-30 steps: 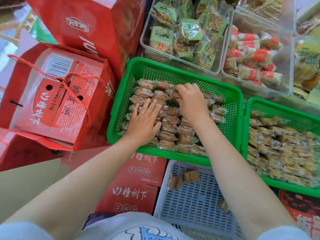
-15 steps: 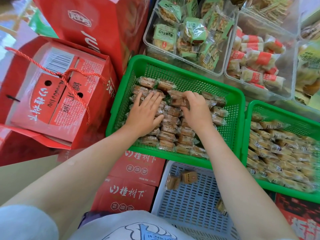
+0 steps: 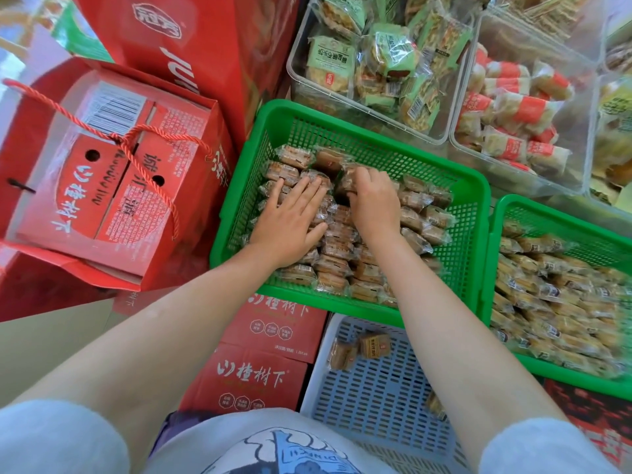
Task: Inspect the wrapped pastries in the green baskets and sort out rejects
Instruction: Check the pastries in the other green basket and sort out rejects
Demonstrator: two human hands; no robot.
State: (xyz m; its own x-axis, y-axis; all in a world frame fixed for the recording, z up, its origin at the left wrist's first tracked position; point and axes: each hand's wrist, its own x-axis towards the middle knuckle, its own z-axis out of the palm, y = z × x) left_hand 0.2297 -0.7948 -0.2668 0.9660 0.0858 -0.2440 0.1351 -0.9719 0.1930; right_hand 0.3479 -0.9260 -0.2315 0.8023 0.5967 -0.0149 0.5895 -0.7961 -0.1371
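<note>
A green basket (image 3: 362,135) in the middle holds rows of clear-wrapped brown pastries (image 3: 415,213). My left hand (image 3: 290,224) lies flat on the pastries at the basket's left side, fingers straight. My right hand (image 3: 374,200) is beside it near the middle, fingers curled down over a wrapped pastry (image 3: 345,186) in the far rows. A second green basket (image 3: 561,213) at the right is full of the same kind of wrapped pastries (image 3: 554,295). A pale blue-grey basket (image 3: 376,391) below holds three wrapped pastries (image 3: 374,345).
Red gift boxes (image 3: 102,172) with a rope handle stand to the left, and red cartons (image 3: 260,374) lie below the middle basket. Clear bins of green-wrapped snacks (image 3: 376,63) and red-and-white wrapped snacks (image 3: 513,114) stand behind the baskets.
My left hand slid farther into the basket over the pastries. My right hand shifted left toward it, and its fingers curled down onto a pastry in the far rows.
</note>
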